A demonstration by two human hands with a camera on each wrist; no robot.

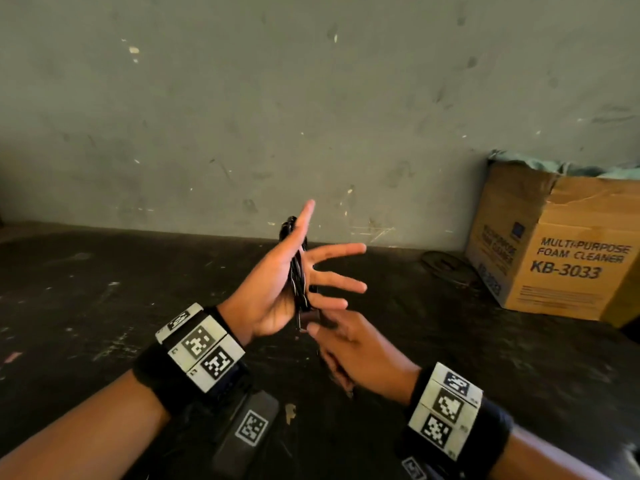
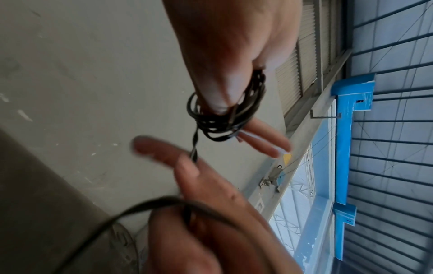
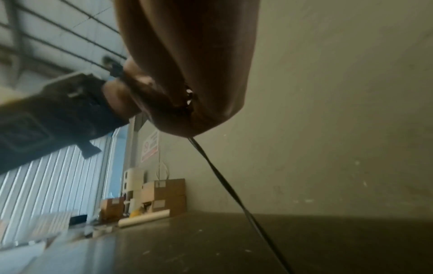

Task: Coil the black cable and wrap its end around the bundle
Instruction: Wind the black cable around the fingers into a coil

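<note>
- Wall (image 1: 311,98): grey-green, scuffed and flecked, filling the upper half of the head view behind everything else.
- Work surface (image 1: 104,289): dark, stained and scratched, running from the wall toward the person.
- Cardboard box (image 1: 561,251): brown, printed "MULTI-PURPOSE FOAM CLEANER KB-3033", standing on the surface at far right against the wall; teal material shows at its open top.
- Wrist bands (image 1: 201,348): black straps with white coded marker blocks, one on each forearm.
- Left hand (image 1: 277,289): raised above the surface, palm turned toward the right, fingers straight and spread. The coil sits around the hand, so the hand serves as a former rather than clasping anything.
- Right hand (image 1: 349,344): just below and beside the left hand, fingers curled, pinching the free run of the cable. In the left wrist view the strand passes between its fingers.
- Black cable (image 2: 222,118): thin, wound in several loops around the left hand; the bundle is held in the air over the middle of the surface, well apart from the box. One strand leaves the loops and goes down to the right hand. In the right wrist view a further length trails from that hand toward the surface.
- Dark ring-shaped object (image 1: 446,265): lying flat on the surface just left of the box; too dim to identify.
</note>
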